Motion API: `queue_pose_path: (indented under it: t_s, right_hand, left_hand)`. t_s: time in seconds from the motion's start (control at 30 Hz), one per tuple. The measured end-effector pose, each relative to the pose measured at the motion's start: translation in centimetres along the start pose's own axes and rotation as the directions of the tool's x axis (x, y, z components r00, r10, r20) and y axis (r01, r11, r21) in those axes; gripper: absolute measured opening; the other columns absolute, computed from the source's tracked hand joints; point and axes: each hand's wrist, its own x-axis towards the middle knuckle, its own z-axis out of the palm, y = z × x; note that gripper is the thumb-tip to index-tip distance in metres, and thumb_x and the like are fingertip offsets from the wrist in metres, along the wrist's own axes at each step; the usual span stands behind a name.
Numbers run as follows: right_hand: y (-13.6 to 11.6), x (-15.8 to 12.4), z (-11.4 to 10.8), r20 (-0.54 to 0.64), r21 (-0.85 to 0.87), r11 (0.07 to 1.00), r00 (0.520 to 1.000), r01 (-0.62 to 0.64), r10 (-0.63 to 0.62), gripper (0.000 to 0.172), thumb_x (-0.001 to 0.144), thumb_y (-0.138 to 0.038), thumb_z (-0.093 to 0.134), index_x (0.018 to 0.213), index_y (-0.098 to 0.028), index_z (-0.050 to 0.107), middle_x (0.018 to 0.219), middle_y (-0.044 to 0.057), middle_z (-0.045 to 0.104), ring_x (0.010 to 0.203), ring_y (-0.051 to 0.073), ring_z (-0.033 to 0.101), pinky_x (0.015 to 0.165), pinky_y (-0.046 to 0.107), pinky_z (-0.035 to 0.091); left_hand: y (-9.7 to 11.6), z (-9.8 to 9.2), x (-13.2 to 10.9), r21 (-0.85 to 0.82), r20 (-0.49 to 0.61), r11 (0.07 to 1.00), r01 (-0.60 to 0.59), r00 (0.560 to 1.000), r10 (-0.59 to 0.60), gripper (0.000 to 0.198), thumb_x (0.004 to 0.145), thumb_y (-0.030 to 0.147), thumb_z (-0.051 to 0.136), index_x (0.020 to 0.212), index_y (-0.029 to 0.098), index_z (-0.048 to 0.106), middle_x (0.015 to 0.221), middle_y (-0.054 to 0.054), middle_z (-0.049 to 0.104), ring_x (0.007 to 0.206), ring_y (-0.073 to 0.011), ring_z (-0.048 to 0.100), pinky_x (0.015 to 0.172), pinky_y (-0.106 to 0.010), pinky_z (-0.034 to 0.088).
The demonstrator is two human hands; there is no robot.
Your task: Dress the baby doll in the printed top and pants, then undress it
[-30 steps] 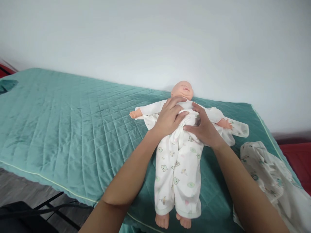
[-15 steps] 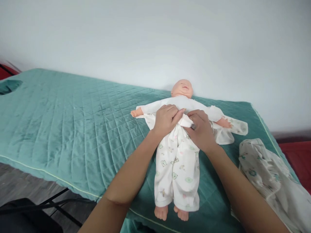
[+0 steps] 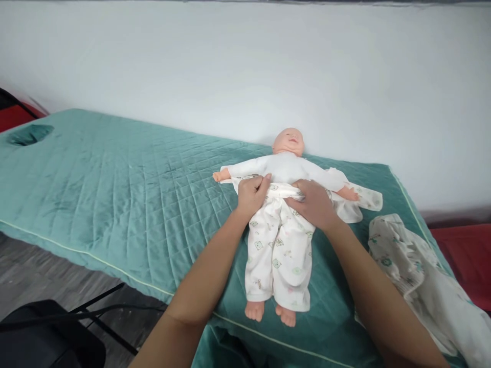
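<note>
A baby doll lies on its back on the green quilted bed cover, head by the wall and feet toward me. It wears a white long-sleeved top and white printed baby trousers. My left hand is closed on the trousers' waistband at one side of the doll's waist. On the other side, my right hand grips the same waistband, thumb on the front. Between my hands the waistband lies across the belly. A printed white garment is spread beneath the doll's arms.
A crumpled white printed garment lies at the right edge of the green bed cover. The cover has a face hole at the far left. Red furniture stands at right; a black seat stands at lower left.
My hands have moved apart and slightly down. The folded waistband front now lies flatter and wider across the doll's belly. The camera view has shifted slightly.
</note>
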Motion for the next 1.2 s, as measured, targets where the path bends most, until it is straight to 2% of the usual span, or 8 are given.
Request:
queue_pose_path:
  t_s: [0.17,0.27,0.33,0.47,0.57,0.9,1.0,1.2]
  right_hand:
    - [0.3,-0.1,0.3,-0.037,-0.021,0.997,0.997,0.068,-0.069,0.009,0.079,-0.029,0.058,0.084,-0.022,0.058,0.085,0.006,0.066,0.084,0.026,0.060,0.080,0.038,0.042]
    - [0.6,-0.3,0.6,-0.070,-0.020,0.994,0.992,0.107,-0.108,0.008,0.077,-0.026,0.057,0.084,-0.023,0.058,0.085,0.006,0.066,0.084,0.026,0.059,0.080,0.039,0.043]
    - [0.7,-0.6,0.8,-0.095,-0.057,0.992,0.988,0.116,-0.121,0.006,0.077,-0.025,0.057,0.083,-0.023,0.058,0.084,0.006,0.066,0.084,0.027,0.059,0.081,0.040,0.043]
    - [0.7,-1.7,1.3,-0.153,-0.217,0.969,0.977,0.114,-0.150,0.004,0.085,-0.027,0.057,0.083,-0.024,0.057,0.082,0.007,0.064,0.087,0.028,0.056,0.085,0.042,0.040]
    - [0.6,-2.6,1.6,-0.184,-0.301,0.945,0.965,0.125,-0.186,0.008,0.089,-0.028,0.055,0.082,-0.024,0.057,0.080,0.006,0.062,0.086,0.028,0.054,0.083,0.041,0.039]
    - [-1.0,-5.8,1.2,-0.183,-0.322,0.933,0.956,0.161,-0.228,0.019,0.097,-0.034,0.053,0.082,-0.023,0.056,0.076,0.007,0.061,0.079,0.026,0.054,0.076,0.037,0.039]
    - [-1.7,-6.9,1.3,-0.184,-0.286,0.950,0.966,0.124,-0.181,0.016,0.096,-0.032,0.053,0.083,-0.023,0.056,0.077,0.006,0.062,0.079,0.026,0.055,0.075,0.037,0.040]
    - [-1.8,-7.3,1.6,-0.164,-0.131,0.989,0.985,-0.067,0.045,0.010,0.092,-0.032,0.057,0.094,-0.023,0.059,0.087,0.007,0.068,0.084,0.028,0.060,0.073,0.036,0.041]
  left_hand:
    - [0.9,-2.0,-3.3,0.000,-0.003,0.972,0.236,0.972,-0.236,0.057,0.097,0.052,0.046,0.055,0.019,0.025,0.053,0.004,0.025,0.052,-0.0089,0.026,0.054,-0.028,0.025]
    - [1.5,-2.5,-4.5,-0.009,0.039,0.958,0.287,0.957,-0.287,0.053,0.097,0.050,0.046,0.058,0.019,0.029,0.056,0.004,0.029,0.055,-0.0094,0.030,0.056,-0.027,0.029]
    - [1.7,-2.7,-4.8,-0.014,0.097,0.956,0.291,0.952,-0.289,0.047,0.097,0.047,0.047,0.061,0.019,0.038,0.058,0.004,0.036,0.058,-0.0100,0.035,0.059,-0.026,0.032]
    - [1.8,-2.9,-4.7,-0.001,0.221,0.968,0.252,0.944,-0.246,0.027,0.087,0.044,0.065,0.079,0.020,0.058,0.073,0.003,0.056,0.068,-0.0124,0.049,0.065,-0.026,0.039]
    - [1.8,-3.0,-4.7,0.029,0.272,0.976,0.215,0.938,-0.215,0.033,0.074,0.043,0.080,0.090,0.020,0.062,0.086,0.000,0.064,0.077,-0.0154,0.055,0.069,-0.027,0.043]
    - [1.0,-2.6,-5.2,0.186,0.225,0.982,-0.009,0.974,-0.034,0.015,0.081,0.027,0.075,0.085,0.021,0.062,0.088,0.000,0.069,0.089,-0.0187,0.061,0.091,-0.035,0.041]
    - [0.7,-2.5,-5.3,0.243,0.217,0.969,-0.042,0.976,-0.012,0.010,0.082,0.022,0.071,0.089,0.022,0.064,0.091,0.000,0.070,0.093,-0.0191,0.062,0.092,-0.036,0.040]
    - [0.8,-2.5,-5.2,0.245,0.218,0.967,-0.071,0.976,0.016,0.013,0.085,0.021,0.067,0.098,0.023,0.067,0.097,-0.001,0.072,0.097,-0.0194,0.064,0.094,-0.035,0.040]
